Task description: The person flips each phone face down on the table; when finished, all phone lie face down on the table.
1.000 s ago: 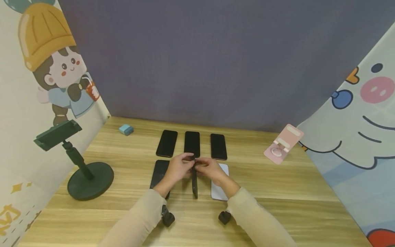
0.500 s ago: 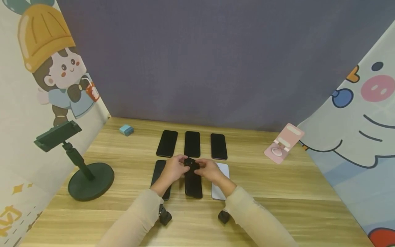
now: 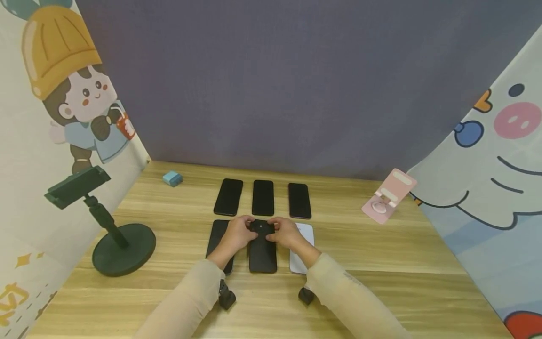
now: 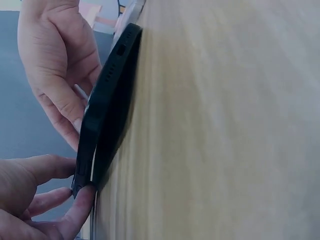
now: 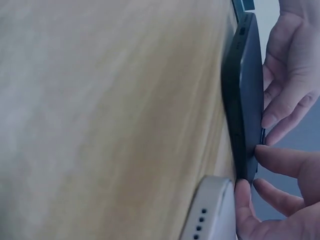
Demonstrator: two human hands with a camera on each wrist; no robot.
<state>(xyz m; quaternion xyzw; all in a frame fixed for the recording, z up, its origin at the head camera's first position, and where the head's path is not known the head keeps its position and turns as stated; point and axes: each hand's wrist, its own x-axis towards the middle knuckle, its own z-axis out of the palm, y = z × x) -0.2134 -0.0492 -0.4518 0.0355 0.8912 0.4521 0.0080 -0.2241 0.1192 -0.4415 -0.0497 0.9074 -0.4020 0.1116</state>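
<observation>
A black smartphone (image 3: 263, 256) is held back side up between both hands in the middle of the front row. My left hand (image 3: 239, 233) pinches its far left corner with thumb and fingers. On the far right corner, my right hand (image 3: 288, 233) has a similar pinch. In the left wrist view, the smartphone (image 4: 95, 120) is slightly tilted, with part of its dark underside showing above the table. The right wrist view shows its flat back and long edge. Left of it lies a dark phone (image 3: 218, 230), partly under my left hand; to the right lies a white phone (image 3: 298, 263).
Behind the hands lie three black phones, at left (image 3: 228, 197), centre (image 3: 263, 197) and right (image 3: 299, 201). A dark green stand (image 3: 123, 249) is on the left, with a small blue block (image 3: 172, 178) behind it. A pink folding phone stand (image 3: 387, 197) stands at back right.
The smartphone, earlier standing on its long edge, has turned over to lie nearly flat with its back up. Both hands have stayed at its far end.
</observation>
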